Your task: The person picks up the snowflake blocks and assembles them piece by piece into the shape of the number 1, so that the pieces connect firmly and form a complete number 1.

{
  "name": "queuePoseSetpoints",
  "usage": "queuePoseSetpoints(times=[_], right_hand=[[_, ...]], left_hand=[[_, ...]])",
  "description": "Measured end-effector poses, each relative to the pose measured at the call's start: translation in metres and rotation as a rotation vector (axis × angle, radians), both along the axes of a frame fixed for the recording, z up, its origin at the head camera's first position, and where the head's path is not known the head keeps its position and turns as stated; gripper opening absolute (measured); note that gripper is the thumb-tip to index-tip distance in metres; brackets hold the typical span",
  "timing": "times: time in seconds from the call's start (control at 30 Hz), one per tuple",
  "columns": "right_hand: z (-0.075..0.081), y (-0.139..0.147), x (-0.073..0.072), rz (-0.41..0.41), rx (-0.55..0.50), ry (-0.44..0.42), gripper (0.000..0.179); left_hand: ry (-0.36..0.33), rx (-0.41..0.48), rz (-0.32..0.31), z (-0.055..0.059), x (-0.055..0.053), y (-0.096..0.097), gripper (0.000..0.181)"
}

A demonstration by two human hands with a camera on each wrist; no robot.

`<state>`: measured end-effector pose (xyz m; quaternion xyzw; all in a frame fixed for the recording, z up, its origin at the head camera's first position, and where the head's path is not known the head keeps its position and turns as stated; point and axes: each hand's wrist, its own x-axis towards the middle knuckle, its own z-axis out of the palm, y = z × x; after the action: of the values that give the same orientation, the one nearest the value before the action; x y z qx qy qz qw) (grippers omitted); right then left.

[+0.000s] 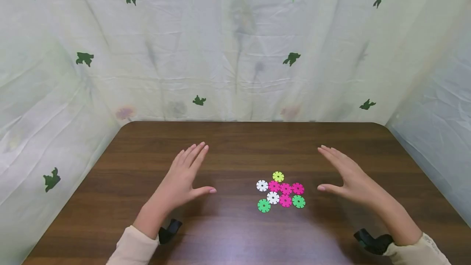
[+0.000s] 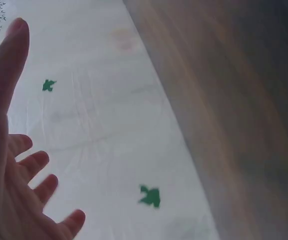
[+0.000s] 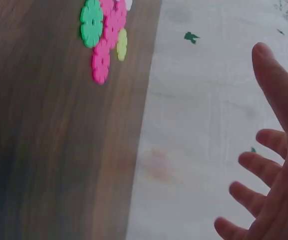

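Note:
Several flat notched plastic discs lie close together on the brown wooden table. Among them are a yellow disc, a white disc, a pink disc and a green disc. To the left of this cluster, my left hand hovers with fingers extended and thumb apart, holding nothing. On the other side, my right hand is held up likewise, its thumb pointing toward the discs. The right wrist view shows a green disc and a pink disc beyond the thumb.
A white cloth with green leaf prints hangs behind the table and along both sides. Black straps sit at the wrists, one on the left and another on the right.

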<state>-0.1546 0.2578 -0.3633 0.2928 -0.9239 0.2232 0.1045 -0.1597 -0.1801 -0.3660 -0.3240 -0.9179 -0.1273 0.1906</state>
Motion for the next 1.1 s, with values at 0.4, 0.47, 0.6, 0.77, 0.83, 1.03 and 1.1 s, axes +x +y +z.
queuePoseSetpoints(times=[0.4, 0.47, 0.6, 0.77, 0.83, 1.03, 1.1], right_hand=[[-0.031, -0.020, -0.007, 0.027, -0.088, -0.175, 0.075], [-0.038, -0.022, -0.008, 0.018, -0.101, -0.218, 0.073], [-0.050, -0.026, -0.012, 0.028, -0.119, -0.260, 0.066], [-0.062, -0.029, -0.016, 0.068, -0.138, -0.265, 0.056], [-0.065, -0.030, -0.017, 0.076, -0.136, -0.272, 0.053], [-0.072, -0.031, -0.018, 0.085, -0.116, -0.280, 0.044], [-0.073, -0.031, -0.019, 0.077, -0.106, -0.286, 0.042]], left_hand=[[-0.078, 0.227, -0.134, -0.028, -0.010, 0.053, 0.090], [-0.124, 0.249, -0.142, -0.033, -0.011, 0.061, 0.086], [-0.240, 0.261, -0.137, -0.040, -0.012, 0.075, 0.078], [-0.368, 0.206, -0.118, -0.047, -0.015, 0.090, 0.070], [-0.401, 0.187, -0.120, -0.050, -0.016, 0.095, 0.067], [-0.446, 0.158, -0.127, -0.062, -0.021, 0.110, 0.057], [-0.439, 0.144, -0.118, -0.066, -0.023, 0.113, 0.054]])
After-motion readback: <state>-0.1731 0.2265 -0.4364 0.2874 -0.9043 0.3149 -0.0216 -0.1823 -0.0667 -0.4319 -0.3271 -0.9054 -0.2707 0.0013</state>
